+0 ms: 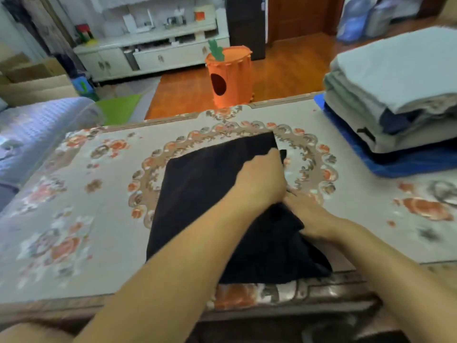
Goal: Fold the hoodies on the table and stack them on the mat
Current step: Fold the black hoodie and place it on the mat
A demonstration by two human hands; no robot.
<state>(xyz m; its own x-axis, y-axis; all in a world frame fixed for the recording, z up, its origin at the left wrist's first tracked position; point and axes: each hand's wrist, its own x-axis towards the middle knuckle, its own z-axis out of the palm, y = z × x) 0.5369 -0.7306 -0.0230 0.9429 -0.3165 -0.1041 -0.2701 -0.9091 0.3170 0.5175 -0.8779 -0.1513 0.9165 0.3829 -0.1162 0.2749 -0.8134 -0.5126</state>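
Observation:
A black hoodie lies partly folded in the middle of the table, on a floral cloth. My left hand reaches across it and grips its right edge, fingers curled over the fabric. My right hand lies just below, its fingers tucked under the same edge of the hoodie. At the far right a blue mat carries a stack of folded hoodies in grey and beige tones, with a dark one in between.
An orange carrot-shaped felt bin stands on the wooden floor beyond the table. A white low cabinet lines the back wall. A quilted blue cover lies at the left. The table's front edge runs close to me.

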